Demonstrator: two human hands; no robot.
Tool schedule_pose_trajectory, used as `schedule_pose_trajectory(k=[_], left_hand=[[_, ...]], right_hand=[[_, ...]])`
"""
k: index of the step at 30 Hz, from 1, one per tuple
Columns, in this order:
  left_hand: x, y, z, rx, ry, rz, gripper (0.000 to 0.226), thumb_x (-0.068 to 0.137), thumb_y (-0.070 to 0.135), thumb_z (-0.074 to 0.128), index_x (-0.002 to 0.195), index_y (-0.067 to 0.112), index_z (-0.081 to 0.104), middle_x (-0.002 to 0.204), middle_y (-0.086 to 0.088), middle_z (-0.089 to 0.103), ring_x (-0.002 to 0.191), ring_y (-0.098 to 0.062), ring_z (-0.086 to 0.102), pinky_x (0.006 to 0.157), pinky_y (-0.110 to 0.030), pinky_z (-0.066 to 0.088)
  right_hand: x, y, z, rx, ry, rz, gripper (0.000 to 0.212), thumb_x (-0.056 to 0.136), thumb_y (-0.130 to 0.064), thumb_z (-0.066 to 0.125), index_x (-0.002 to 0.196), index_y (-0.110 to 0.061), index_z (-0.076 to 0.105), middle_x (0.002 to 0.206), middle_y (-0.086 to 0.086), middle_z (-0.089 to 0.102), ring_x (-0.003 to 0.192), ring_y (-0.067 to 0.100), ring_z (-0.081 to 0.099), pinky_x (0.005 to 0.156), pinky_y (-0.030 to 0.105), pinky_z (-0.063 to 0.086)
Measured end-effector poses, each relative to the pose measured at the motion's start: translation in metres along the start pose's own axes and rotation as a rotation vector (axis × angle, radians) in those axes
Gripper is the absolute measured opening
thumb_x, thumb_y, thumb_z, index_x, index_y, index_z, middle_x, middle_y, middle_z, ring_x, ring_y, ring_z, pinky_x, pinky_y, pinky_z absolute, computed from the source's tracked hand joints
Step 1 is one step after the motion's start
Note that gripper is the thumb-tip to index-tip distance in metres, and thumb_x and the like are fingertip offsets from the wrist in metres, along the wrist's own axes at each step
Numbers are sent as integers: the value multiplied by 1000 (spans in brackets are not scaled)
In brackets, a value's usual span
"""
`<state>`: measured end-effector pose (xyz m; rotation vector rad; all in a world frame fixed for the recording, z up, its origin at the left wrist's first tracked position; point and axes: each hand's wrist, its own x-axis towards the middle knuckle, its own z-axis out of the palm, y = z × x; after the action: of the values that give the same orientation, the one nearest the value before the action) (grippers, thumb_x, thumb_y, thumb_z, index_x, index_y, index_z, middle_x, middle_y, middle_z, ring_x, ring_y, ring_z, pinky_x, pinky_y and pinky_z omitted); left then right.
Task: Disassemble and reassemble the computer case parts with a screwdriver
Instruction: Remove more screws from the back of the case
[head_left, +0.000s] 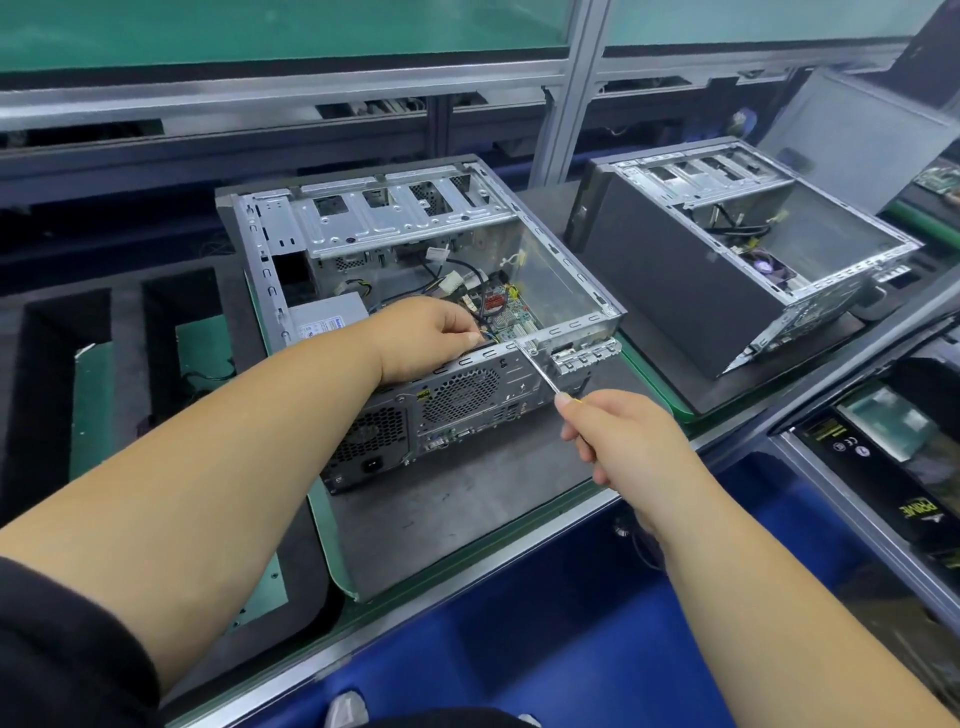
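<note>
Gripping, in the right hand (626, 441), a slim steel-shafted screwdriver (543, 375) tipped onto the rear top rail of the open grey metal computer case (467, 379), left hand (431, 338) curled over that rail beside it; side panel off, screw work seemingly midway, reassembly ahead.

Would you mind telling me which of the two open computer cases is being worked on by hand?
The nearer case: the left hand reaches inside it, and the right hand aims a screwdriver at its rear edge. The far-right case sits untouched.
</note>
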<state>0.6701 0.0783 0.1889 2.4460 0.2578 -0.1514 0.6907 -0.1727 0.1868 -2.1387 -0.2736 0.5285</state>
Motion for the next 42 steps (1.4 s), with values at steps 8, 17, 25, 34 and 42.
schedule_pose_trajectory(k=[8, 17, 25, 34, 42], left_hand=[[-65, -26, -44, 122, 326, 85, 27, 99, 32, 52, 123, 27, 65, 115, 6, 62, 104, -12, 57, 91, -30, 44], [-161, -118, -71, -64, 616, -153, 24, 95, 22, 60, 116, 30, 68, 106, 19, 62, 95, 15, 53, 85, -4, 37], [-241, -197, -54, -177, 609, -365, 27, 93, 15, 61, 117, 27, 68, 108, 14, 65, 91, 7, 57, 80, -9, 41], [-293, -262, -32, -105, 589, -546, 27, 92, 16, 61, 118, 24, 67, 105, 14, 60, 95, -3, 57, 83, -15, 39], [-299, -297, -25, -165, 596, -600, 32, 92, 23, 63, 123, 28, 63, 110, 13, 57, 97, -3, 57, 89, -21, 44]], right_hand=[[-4, -53, 23, 126, -153, -141, 23, 77, -29, 56, 79, -13, 72, 62, -7, 62, 53, 12, 50, 57, 25, 41], [-23, -117, 123, 24, -411, -468, 18, 86, -26, 64, 97, -40, 66, 81, -3, 71, 52, 10, 53, 48, 22, 41], [-43, -131, 221, -199, -584, -482, 7, 84, -32, 57, 88, -32, 51, 80, -6, 68, 49, 3, 48, 45, 23, 38], [-38, -140, 284, -317, -555, -538, 10, 86, -30, 64, 90, -38, 60, 75, -10, 69, 44, 6, 44, 43, 24, 41], [-22, -169, 339, -325, -494, -502, 5, 87, -38, 62, 90, -42, 61, 75, -19, 66, 52, 2, 55, 49, 25, 41]])
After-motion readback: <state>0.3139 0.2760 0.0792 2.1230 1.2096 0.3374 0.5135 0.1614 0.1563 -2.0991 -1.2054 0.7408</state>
